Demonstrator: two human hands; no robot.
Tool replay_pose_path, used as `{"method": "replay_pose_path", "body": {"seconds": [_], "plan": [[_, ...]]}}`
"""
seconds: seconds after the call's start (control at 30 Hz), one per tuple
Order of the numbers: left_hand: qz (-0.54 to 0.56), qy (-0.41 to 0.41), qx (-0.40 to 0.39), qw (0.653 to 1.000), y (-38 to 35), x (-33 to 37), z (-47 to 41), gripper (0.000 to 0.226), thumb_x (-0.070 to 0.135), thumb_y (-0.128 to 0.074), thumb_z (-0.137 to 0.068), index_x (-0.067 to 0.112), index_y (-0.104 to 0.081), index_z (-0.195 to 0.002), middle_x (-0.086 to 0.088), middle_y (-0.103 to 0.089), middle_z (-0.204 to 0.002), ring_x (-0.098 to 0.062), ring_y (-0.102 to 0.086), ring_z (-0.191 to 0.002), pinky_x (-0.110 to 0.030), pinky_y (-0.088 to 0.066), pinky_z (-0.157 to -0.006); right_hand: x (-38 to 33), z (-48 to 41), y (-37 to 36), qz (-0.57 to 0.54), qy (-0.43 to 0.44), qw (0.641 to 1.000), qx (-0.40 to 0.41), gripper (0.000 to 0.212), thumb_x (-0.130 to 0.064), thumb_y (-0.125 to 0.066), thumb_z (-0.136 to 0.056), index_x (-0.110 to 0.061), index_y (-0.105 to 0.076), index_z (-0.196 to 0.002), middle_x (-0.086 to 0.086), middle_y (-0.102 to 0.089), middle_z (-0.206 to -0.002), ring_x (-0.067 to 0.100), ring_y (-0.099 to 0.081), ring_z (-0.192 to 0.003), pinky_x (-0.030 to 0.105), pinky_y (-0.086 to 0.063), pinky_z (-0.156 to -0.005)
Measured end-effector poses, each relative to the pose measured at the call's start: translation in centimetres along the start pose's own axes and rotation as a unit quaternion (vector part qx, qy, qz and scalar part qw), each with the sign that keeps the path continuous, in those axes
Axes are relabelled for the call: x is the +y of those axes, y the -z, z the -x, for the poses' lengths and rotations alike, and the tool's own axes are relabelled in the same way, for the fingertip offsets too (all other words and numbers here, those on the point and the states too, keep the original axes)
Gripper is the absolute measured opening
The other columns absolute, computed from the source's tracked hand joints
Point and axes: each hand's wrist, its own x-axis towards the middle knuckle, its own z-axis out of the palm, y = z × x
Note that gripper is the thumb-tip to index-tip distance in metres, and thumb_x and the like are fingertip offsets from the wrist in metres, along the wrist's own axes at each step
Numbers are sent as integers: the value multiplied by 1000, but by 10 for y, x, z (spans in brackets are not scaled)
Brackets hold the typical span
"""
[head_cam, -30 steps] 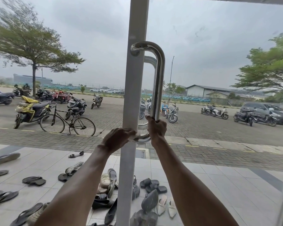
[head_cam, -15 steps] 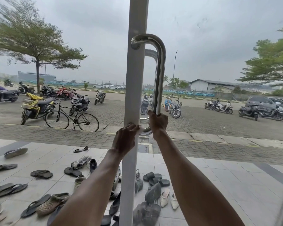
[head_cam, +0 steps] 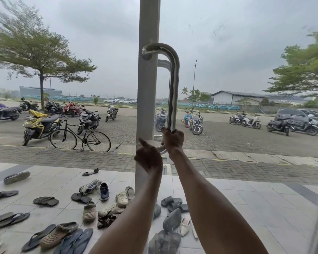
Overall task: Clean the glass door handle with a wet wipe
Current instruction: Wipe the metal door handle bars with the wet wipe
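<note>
A polished steel door handle (head_cam: 173, 88) runs upright on the pale door frame (head_cam: 147, 99) of the glass door (head_cam: 237, 70). My right hand (head_cam: 173, 139) is closed around the handle's lower end, just above its bottom bend. My left hand (head_cam: 148, 158) is in front of the frame, slightly below and left of the bend, with its back toward me. Its fingers are curled and one fingertip points up at the lower mount. No wet wipe shows in either hand, and both palms are hidden.
Through the glass, many sandals and shoes (head_cam: 92, 209) lie on a tiled porch. Beyond it are a bicycle (head_cam: 80, 137), parked motorbikes (head_cam: 39, 123) and a car (head_cam: 305, 118) on a paved lot. Smudges mark the upper glass (head_cam: 217, 32).
My left hand has slipped from the handle's lower mount to just below it and turned its back toward me. My right hand keeps its grip on the lower handle. The view has shifted slightly.
</note>
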Motion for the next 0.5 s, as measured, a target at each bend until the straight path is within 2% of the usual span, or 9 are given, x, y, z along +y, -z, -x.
{"method": "replay_pose_path", "body": {"seconds": [0.1, 0.17, 0.23, 0.27, 0.3, 0.37, 0.43, 0.47, 0.5], "plan": [[45, 111, 33, 992, -4, 6, -9, 34, 21, -53, -98, -8, -71, -103, -30, -71, -104, -40, -70, -99, -41, -54, -88, 1, -1, 0, 1, 7, 1000, -2, 30, -26, -72, -78, 4, -70, -76, 19, -70, -68, 39, -72, -75, 51, -58, -72], [83, 197, 23, 977, -5, 7, -25, 34, 17, -69, -88, -11, -67, -108, -28, -71, -108, -37, -71, -97, -38, -59, -83, 2, -2, 0, 1, 11, 1000, -3, 31, -25, -72, -78, 5, -70, -77, 20, -70, -70, 40, -72, -75, 51, -59, -72], [101, 255, -17, 962, 0, 1, -42, 41, 17, -72, -86, -10, -60, -114, -26, -67, -114, -35, -72, -96, -31, -60, -67, 4, -3, -1, 3, 15, 1000, -4, 32, -26, -72, -78, 6, -70, -77, 21, -71, -71, 39, -72, -74, 51, -59, -72], [117, 256, -56, 958, 0, -6, -52, 37, 16, -67, -89, -5, -58, -118, -21, -66, -114, -27, -74, -92, -25, -56, -56, 5, -4, -1, 3, 17, 1000, -4, 32, -26, -72, -78, 6, -70, -77, 21, -71, -70, 39, -72, -73, 52, -59, -71], [149, 259, -110, 948, -1, -12, -62, 29, 15, -60, -93, 3, -57, -119, -15, -67, -109, -16, -75, -79, -21, -53, -48, 7, -5, -2, 2, 19, 1000, -3, 31, -26, -72, -78, 5, -69, -75, 20, -70, -68, 38, -72, -71, 52, -59, -69], [219, 293, -180, 913, 1, -18, -75, 6, 15, -50, -99, 12, -55, -103, -4, -69, -76, -4, -64, -45, -21, -51, -44, 8, -7, -3, 8, 27, 1000, 5, 28, -26, -72, -77, 1, -68, -70, 17, -69, -63, 38, -72, -68, 53, -59, -66], [202, 334, -167, 905, 0, -14, -79, 26, 23, -57, -97, 8, -50, -78, 0, -56, -37, -13, -57, -40, -24, -52, -49, 9, -8, -5, 15, 37, 999, 17, 27, -27, -71, -74, -4, -66, -62, 16, -66, -59, 39, -71, -65, 54, -59, -63], [176, 343, -147, 911, 0, -10, -78, 37, 27, -63, -94, 4, -47, -70, -5, -50, -30, -19, -56, -44, -28, -55, -55, 10, -8, -5, 17, 41, 999, 21, 27, -28, -70, -73, -6, -65, -59, 16, -65, -57, 40, -71, -64, 54, -58, -62], [166, 344, -119, 916, 1, -8, -75, 42, 27, -68, -91, -2, -46, -69, -11, -51, -33, -23, -55, -47, -32, -57, -57, 10, -8, -6, 20, 44, 999, 23, 28, -29, -69, -72, -6, -64, -57, 16, -65, -56, 41, -70, -64, 55, -58, -62]]}}
